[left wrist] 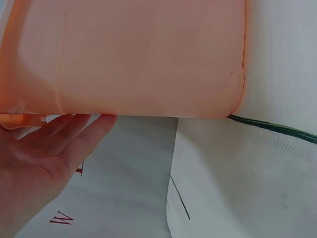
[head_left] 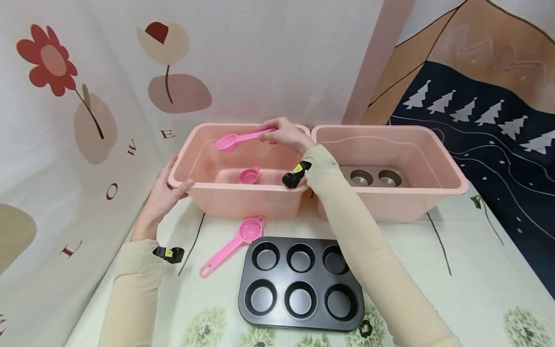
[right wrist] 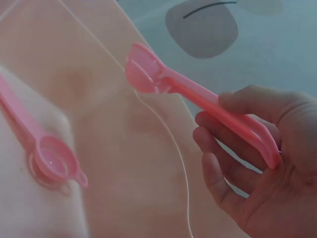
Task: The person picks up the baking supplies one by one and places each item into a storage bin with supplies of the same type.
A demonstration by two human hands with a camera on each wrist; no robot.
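Above the left bin [head_left: 243, 200], the right hand [head_left: 284, 135] pinches a pink spoon [head_left: 230, 141] by its handle; the left hand [head_left: 160, 200] rests against that bin's outer side, fingers nearly straight. A second spoon [head_left: 249, 176] lies inside. If the grip loosens, the held spoon could drop onto it; a push from the left hand could shift the bin. Beyond, on the tabletop [head_left: 433, 308], are a third spoon [head_left: 230, 249] beside a tin [head_left: 301, 276], and a right bin [head_left: 403, 205] with another tin [head_left: 376, 178] inside.

Head view bright, even, soft shadows; wrist views dimmer, hazy, muted.
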